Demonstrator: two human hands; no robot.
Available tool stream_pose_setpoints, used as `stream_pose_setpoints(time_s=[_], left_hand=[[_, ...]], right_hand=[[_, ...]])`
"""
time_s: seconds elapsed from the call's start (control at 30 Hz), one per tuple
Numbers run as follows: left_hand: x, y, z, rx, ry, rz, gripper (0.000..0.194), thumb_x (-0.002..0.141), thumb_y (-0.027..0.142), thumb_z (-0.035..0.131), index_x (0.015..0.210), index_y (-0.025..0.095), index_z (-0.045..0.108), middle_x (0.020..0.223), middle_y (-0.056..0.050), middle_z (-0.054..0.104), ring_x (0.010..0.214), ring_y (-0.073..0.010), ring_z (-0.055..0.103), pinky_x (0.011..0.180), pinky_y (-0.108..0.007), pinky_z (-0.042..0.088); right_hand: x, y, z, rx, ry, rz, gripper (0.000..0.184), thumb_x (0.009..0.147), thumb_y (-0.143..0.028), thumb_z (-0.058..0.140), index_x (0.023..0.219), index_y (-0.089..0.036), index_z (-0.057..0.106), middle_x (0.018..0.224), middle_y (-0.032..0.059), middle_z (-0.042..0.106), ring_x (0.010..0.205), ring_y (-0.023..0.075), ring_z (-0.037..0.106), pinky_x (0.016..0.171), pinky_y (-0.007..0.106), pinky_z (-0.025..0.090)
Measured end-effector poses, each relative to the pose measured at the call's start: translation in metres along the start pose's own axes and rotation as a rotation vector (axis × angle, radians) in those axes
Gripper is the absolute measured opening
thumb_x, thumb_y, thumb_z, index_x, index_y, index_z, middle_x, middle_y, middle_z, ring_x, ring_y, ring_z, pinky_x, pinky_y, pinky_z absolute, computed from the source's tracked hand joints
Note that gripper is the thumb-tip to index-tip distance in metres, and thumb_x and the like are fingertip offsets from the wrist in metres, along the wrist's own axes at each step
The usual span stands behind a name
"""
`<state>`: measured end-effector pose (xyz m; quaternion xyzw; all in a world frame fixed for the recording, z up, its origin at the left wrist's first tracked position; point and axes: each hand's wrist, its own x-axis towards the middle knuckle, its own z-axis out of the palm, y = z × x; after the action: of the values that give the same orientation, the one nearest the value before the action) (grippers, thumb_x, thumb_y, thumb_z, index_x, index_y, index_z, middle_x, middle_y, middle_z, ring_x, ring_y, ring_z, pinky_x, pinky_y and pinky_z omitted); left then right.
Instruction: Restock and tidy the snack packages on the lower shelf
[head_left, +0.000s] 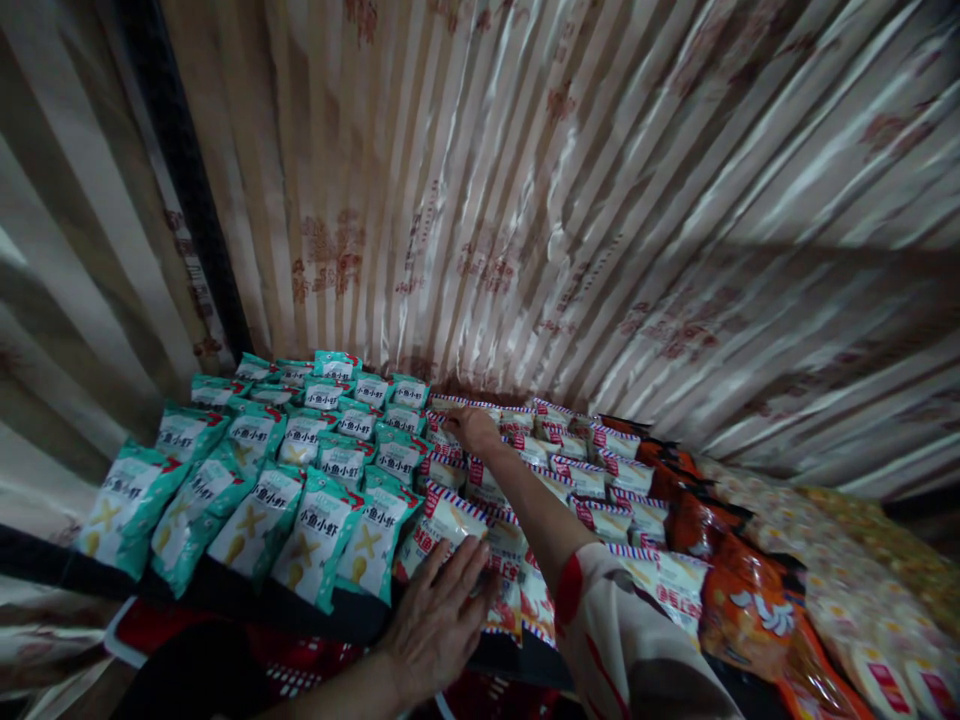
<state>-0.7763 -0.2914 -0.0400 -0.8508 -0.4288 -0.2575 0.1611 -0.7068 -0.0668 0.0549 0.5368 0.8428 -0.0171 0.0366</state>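
My left hand [439, 615] lies flat with fingers spread on the front white, red and blue striped snack packets [450, 515], at the near edge of the shelf. My right hand [471, 428] reaches far back along the same row of striped packets and rests on the rearmost ones near the curtain; its fingers look curled, and whether they grip a packet is not clear. My right forearm and patterned sleeve [622, 640] stretch over the striped rows. Rows of teal snack bags [315, 530] lie to the left of both hands.
Orange snack bags [739, 590] and pale yellow packets [847, 570] fill the shelf to the right. A shiny striped curtain [570, 200] hangs behind the goods. A dark upright post [187, 170] stands at the left. A red basket [300, 670] sits below the shelf edge.
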Motion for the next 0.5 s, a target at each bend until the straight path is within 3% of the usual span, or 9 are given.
stream_pose_setpoints(time_s=[0.3, 0.5], left_hand=[[0.0, -0.002, -0.003, -0.04, -0.019, -0.007, 0.042, 0.091, 0.032, 0.04, 0.13, 0.018, 0.045, 0.145, -0.011, 0.035, 0.137, -0.0249, 0.02, 0.112, -0.042, 0.008], [-0.003, -0.005, -0.002, -0.07, -0.109, -0.027, 0.043, 0.091, 0.03, 0.037, 0.133, 0.019, 0.042, 0.147, -0.009, 0.032, 0.139, -0.0234, 0.015, 0.111, -0.041, 0.015]], right_hand=[[-0.003, -0.001, 0.003, -0.002, -0.005, -0.072, 0.034, 0.09, -0.033, 0.039, 0.115, -0.026, 0.062, 0.102, 0.0042, 0.07, 0.094, 0.0175, 0.063, 0.078, 0.024, 0.045], [0.009, 0.008, 0.02, 0.074, 0.057, -0.159, 0.037, 0.09, -0.031, 0.038, 0.119, -0.023, 0.059, 0.103, 0.0044, 0.069, 0.088, 0.0167, 0.064, 0.076, 0.024, 0.046]])
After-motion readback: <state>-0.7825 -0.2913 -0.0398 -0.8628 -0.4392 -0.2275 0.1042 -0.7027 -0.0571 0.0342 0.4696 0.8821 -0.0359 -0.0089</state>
